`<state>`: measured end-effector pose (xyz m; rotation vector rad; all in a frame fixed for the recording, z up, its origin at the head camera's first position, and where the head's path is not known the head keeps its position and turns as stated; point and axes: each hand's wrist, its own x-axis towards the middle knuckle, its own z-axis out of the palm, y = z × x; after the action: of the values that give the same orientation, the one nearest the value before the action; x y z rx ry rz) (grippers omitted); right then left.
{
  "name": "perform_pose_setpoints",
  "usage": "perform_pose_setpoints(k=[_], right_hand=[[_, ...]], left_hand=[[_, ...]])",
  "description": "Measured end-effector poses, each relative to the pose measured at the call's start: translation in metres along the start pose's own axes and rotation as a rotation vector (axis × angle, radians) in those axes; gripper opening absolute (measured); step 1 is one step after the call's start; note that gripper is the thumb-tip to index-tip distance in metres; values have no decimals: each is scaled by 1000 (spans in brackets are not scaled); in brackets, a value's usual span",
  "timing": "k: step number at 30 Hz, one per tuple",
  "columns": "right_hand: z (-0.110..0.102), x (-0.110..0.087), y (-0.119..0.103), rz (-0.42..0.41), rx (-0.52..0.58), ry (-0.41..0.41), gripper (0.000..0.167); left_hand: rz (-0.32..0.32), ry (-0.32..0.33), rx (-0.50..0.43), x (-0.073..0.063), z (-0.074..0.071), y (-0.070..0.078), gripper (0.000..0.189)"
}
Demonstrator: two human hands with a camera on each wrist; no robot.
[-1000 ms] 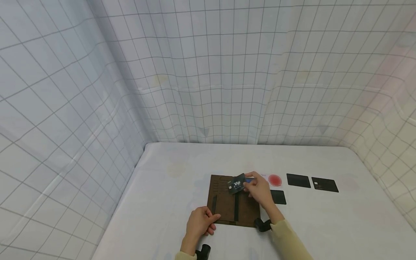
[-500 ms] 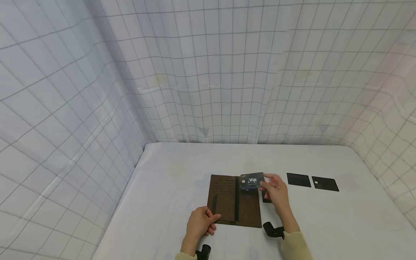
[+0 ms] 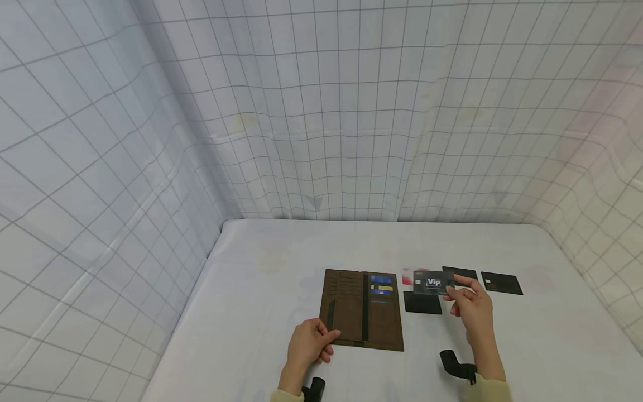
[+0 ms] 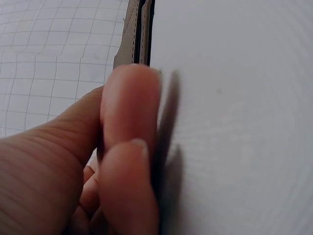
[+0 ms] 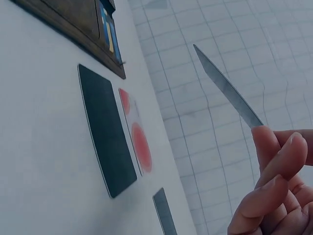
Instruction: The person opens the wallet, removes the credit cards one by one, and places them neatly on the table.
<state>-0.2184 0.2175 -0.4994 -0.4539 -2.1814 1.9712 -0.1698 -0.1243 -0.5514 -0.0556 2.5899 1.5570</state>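
My right hand [image 3: 474, 310] pinches a dark grey bank card [image 3: 433, 282] printed "Vip" by its right end, thumb in front. The right wrist view shows this card edge-on, raised over the table. Open and flat lies a brown wallet [image 3: 346, 318], its right side holding blue and yellow cards [image 3: 382, 288] in slots. My left hand [image 3: 310, 341] pinches the wallet's near left corner, thumb on top; in the left wrist view its fingers [image 4: 129, 107] hide that corner. Below the held card rests a black card [image 3: 422, 303].
A white card with red circles [image 5: 142, 147] lies partly behind the held card. Two further dark cards lie to the right, one partly covered [image 3: 461, 272] and one with a chip [image 3: 502, 283]. A gridded white curtain [image 3: 321, 111] surrounds the table [image 3: 261, 290].
My right hand has carried the Vip card rightward from above the wallet to over the loose cards, uncovering the wallet's card slots. The left hand has stayed at the corner.
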Motion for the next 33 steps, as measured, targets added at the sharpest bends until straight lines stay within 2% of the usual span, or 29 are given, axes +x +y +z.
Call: perform_pose_setpoints(k=[3,5,10,12,19,24,33], right_hand=[[-11,2,5,12,-33,44,34],[-21,8,19,9,-45,63,35],[-36,9,25,19,-120,83,36],[-38,3,17,26,-156,95,34],[-47,1,22,28,-242,136,36],[-50,1,27,36,-313,121,37],[-54,1,32,-7,-525,117,37]], left_hand=[[2,-3,1,0,0,0,32],[0,-2,-1,0,0,0,32],[-4,-3,-13,-1,0,1,32],[-3,-3,-13,-1,0,1,32],[-11,-3,-11,-1,-1,2,33],[-20,3,-13,-1,-1,1,34],[-7,0,-18,0,0,-1,34]])
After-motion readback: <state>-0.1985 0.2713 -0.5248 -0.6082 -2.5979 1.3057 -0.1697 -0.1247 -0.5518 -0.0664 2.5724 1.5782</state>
